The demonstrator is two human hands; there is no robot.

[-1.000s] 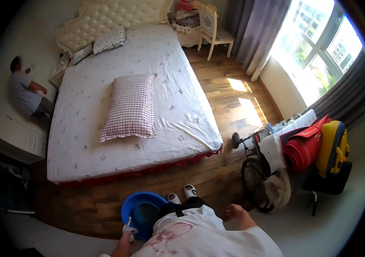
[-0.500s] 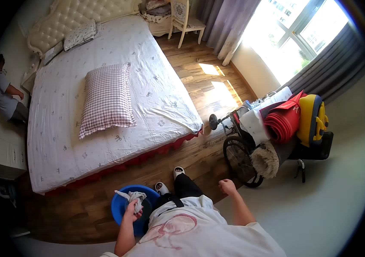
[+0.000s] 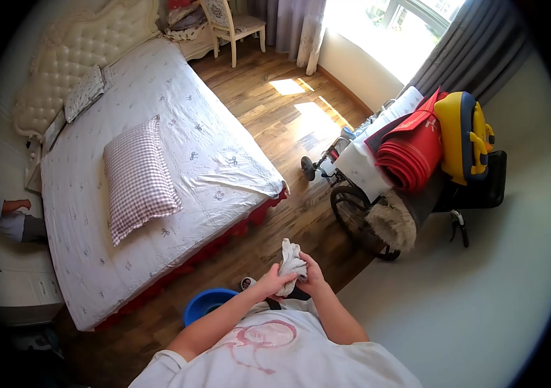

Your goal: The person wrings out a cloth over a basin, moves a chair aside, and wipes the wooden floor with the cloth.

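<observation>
A crumpled, whitish cloth (image 3: 293, 264) is bunched up in front of my body at waist height. My left hand (image 3: 276, 282) grips it from the left side, and the fingers of my right hand (image 3: 312, 273) are wrapped round its other side. Below and to the left, a blue basin (image 3: 205, 304) stands on the wooden floor, partly hidden by my left forearm. One white slipper (image 3: 247, 283) shows beside the basin.
A bed (image 3: 178, 139) with a checked pillow (image 3: 141, 178) fills the left. At the right, a wheelchair (image 3: 357, 216) carries a red rolled mat (image 3: 411, 152) and a yellow case (image 3: 461, 138). Another person (image 3: 7, 210) is at the far left, beside the bed.
My left hand has lifted the cloth from over the basin to the middle, and my right hand has come in and taken hold of it. The view has turned to the right.
</observation>
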